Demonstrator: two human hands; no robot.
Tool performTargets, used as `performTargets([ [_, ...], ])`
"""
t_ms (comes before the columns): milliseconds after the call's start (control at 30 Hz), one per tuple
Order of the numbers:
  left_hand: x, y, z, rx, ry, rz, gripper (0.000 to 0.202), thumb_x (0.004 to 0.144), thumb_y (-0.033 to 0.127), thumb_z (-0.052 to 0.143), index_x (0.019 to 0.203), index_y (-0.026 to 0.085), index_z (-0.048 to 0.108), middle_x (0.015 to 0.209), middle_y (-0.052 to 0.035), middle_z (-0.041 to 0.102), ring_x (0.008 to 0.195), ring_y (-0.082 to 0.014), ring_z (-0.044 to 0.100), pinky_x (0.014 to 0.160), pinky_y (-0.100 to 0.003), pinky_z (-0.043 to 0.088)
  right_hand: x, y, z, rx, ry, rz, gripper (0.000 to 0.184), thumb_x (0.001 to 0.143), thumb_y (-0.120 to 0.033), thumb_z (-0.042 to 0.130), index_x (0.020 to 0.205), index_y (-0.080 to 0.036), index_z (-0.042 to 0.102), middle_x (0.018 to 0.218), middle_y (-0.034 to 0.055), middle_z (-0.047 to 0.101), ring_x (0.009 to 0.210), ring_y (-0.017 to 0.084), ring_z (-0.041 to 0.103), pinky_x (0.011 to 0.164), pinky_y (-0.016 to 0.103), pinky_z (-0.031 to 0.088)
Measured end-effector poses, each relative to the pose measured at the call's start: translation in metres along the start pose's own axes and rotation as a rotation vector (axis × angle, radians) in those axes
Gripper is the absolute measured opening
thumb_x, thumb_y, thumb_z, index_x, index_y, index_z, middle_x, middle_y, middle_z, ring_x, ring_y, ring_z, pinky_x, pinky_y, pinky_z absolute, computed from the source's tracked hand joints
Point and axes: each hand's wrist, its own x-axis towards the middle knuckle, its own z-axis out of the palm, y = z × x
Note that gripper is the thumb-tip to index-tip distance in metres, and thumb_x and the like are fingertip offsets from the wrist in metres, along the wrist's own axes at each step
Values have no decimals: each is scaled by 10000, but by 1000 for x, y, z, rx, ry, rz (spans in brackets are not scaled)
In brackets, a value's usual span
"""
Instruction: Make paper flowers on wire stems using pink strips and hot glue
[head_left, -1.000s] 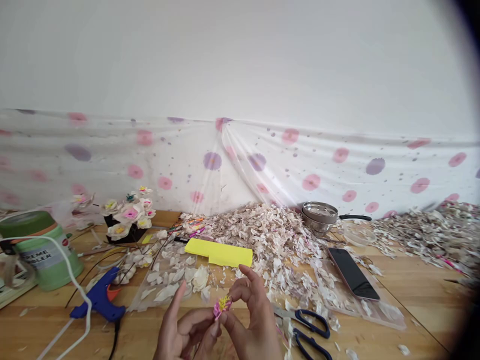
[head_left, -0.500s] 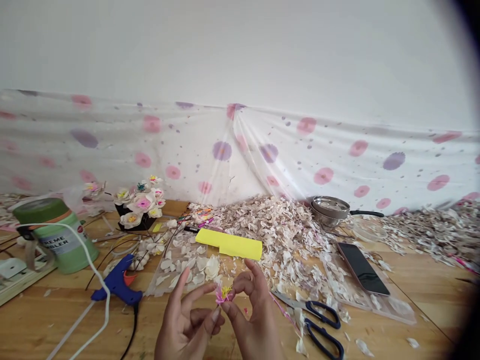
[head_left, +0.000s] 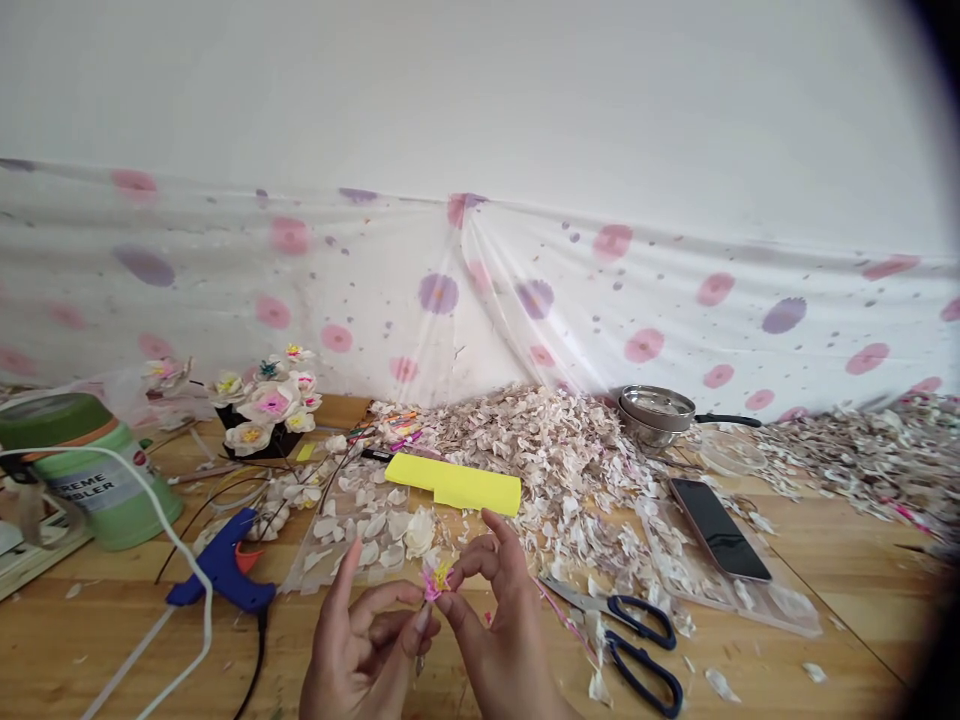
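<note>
Pink and yellow paper fringe (head_left: 435,581) sits between the hands, at two o'clock from the left hand (head_left: 360,650) and ten o'clock from the right hand (head_left: 499,630). Both pinch it with their fingertips.

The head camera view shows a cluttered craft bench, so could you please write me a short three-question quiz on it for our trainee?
1. True or false: the black-handled scissors lie to the right of the right hand.
2. What is held up between the left hand and the right hand?
A) the scissors
B) a pink-and-yellow tuft
C) a smartphone
3. Which lies farther from the hands: the yellow strip or the steel bowls?

Key: 1 true; 2 B; 3 the steel bowls
</note>
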Motion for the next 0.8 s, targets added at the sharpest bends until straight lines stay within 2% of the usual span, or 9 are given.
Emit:
performTargets([
  [233, 1, -2, -1, 30, 62, 5, 908, 637, 356, 816, 1405, 290, 335, 912, -45, 714, 636, -168, 672, 575, -224, 565, 6, -4, 3, 12, 9, 41, 605, 844, -149, 554, 1360, -275, 265, 803, -20, 600, 804, 186, 588, 915, 437, 391],
  [400, 2, -3, -3, 88, 66, 1, 915, 649, 395, 803, 1416, 262, 323, 844, -55, 737, 651, -176, 680, 610, -225, 560, 7, -4, 7, 18, 29, 60, 587, 841, -165, 552, 1354, -259, 281, 795, -14, 589, 807, 192, 585, 895, 430, 405],
  [533, 5, 2, -4, 63, 25, -40, 947, 650, 386, 798, 1435, 266, 282, 830, -45, 735, 644, -175, 670, 624, -236, 553, 6, -4, 9, 17, 67, 58, 585, 842, -175, 582, 1351, -264, 307, 798, -13, 604, 817, 191, 592, 904, 420, 413],
  [667, 14, 9, -5, -88, -87, -219, 1012, 606, 325, 830, 1440, 265, 260, 771, -22, 704, 561, -146, 611, 518, -207, 499, 6, -11, 9, 24, 99, 43, 596, 844, -188, 596, 1360, -255, 305, 817, 3, 611, 844, 202, 596, 892, 427, 429],
  [800, 21, 13, -6, -236, -231, -471, 947, 581, 238, 849, 1393, 291, 364, 667, 30, 619, 482, -83, 519, 443, -147, 404, 8, -21, 6, -10, 119, -23, 620, 850, -171, 573, 1385, -252, 271, 800, 11, 626, 863, 224, 600, 887, 461, 418],
])
